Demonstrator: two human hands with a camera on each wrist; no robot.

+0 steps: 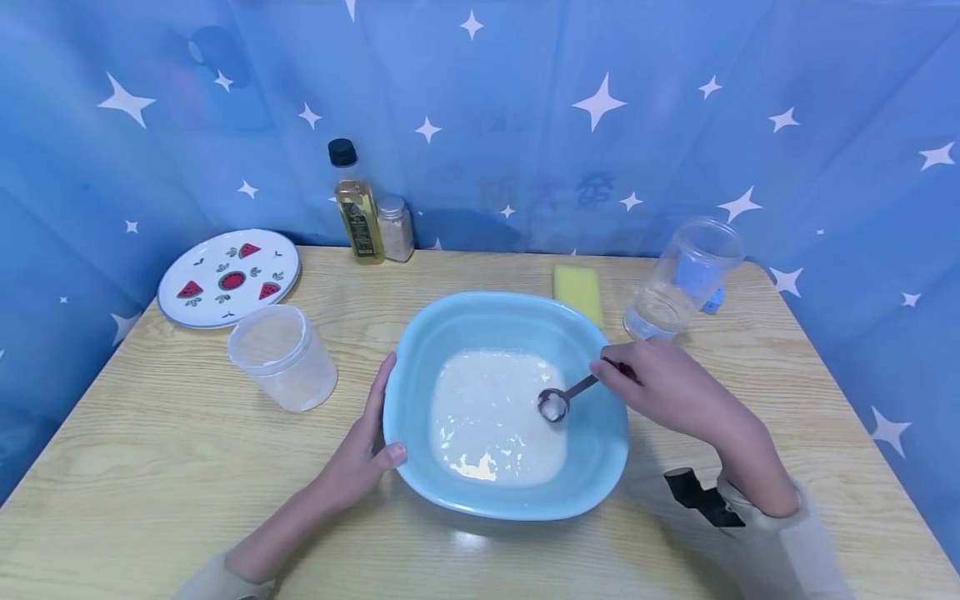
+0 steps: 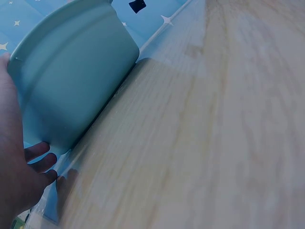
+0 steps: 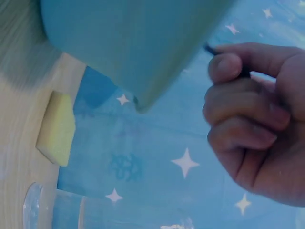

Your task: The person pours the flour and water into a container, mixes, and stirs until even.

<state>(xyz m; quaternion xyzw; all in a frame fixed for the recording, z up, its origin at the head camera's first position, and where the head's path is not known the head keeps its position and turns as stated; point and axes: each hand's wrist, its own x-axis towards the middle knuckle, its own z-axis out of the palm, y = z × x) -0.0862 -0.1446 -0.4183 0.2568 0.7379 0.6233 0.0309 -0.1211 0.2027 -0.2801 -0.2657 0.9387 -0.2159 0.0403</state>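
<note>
A light blue plastic basin stands on the table with milky white liquid in it. My left hand holds the basin's left side, thumb at the rim and the other fingers along the outer wall. In the left wrist view, the fingers sit low beside that wall. With curled fingers my right hand grips the handle of a small dark measuring spoon over the right rim. Its round bowl holds some white stuff, close over or at the liquid. In the right wrist view the basin wall hides the spoon's bowl.
A lidless clear tub and a watermelon-patterned plate stand left. Behind are an oil bottle and a shaker jar. A yellow sponge and a clear cup with liquid stand right. A starry blue curtain closes the back.
</note>
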